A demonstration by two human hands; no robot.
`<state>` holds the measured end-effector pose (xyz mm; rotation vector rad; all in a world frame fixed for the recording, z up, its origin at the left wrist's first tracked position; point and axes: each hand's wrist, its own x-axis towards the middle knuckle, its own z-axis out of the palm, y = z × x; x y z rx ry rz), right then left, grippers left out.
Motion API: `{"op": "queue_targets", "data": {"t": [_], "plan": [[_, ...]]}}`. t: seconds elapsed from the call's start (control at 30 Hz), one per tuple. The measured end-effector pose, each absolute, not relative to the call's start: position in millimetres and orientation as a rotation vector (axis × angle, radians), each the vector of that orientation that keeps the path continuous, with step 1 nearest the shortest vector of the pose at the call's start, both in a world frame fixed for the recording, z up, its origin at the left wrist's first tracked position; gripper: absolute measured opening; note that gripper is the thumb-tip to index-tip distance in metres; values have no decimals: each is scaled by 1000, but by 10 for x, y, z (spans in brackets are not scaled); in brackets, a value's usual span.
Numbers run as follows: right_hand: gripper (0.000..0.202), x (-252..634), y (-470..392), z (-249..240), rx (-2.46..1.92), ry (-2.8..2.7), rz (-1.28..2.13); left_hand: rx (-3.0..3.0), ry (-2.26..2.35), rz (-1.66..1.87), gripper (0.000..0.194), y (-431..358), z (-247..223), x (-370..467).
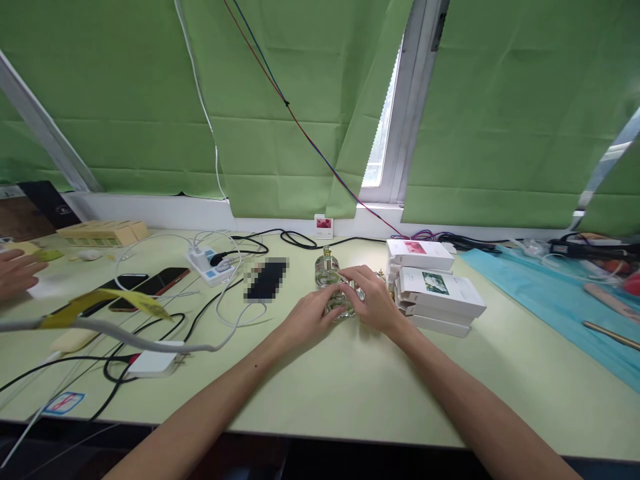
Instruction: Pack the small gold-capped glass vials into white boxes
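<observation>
Both my hands meet around a clear glass perfume bottle (pixel 345 308) at the middle of the table. My left hand (pixel 314 312) closes on its left side, while my right hand (pixel 369 298) has its fingers curled over the top and right side. The fingers cover much of this bottle. Just behind them stands another glass perfume bottle (pixel 327 268) with a gold neck. More glass and gold parts show partly behind my right hand. To its right are stacked white boxes with a flower picture (pixel 440 287).
A small white box (pixel 324 227) stands by the wall. At the left are a power strip (pixel 210 265), phones (pixel 155 288), a white adapter (pixel 157 360) and tangled cables. Another person's hand (pixel 19 272) shows at the far left. Blue sheeting (pixel 550 293) covers the right side.
</observation>
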<state>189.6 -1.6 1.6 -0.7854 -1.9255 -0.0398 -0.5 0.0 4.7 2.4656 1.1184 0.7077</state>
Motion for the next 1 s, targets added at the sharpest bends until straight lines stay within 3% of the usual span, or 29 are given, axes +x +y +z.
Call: {"op": "queue_targets", "data": {"t": [0.3,1.0], "plan": [[21,1899,8,18,-746,-1927,-75,2484,1113,729,36,19,28,-2],[14,1897,38,-21,-835,-1926,-90,2466,1127,729,31,21,23,-2]]}}
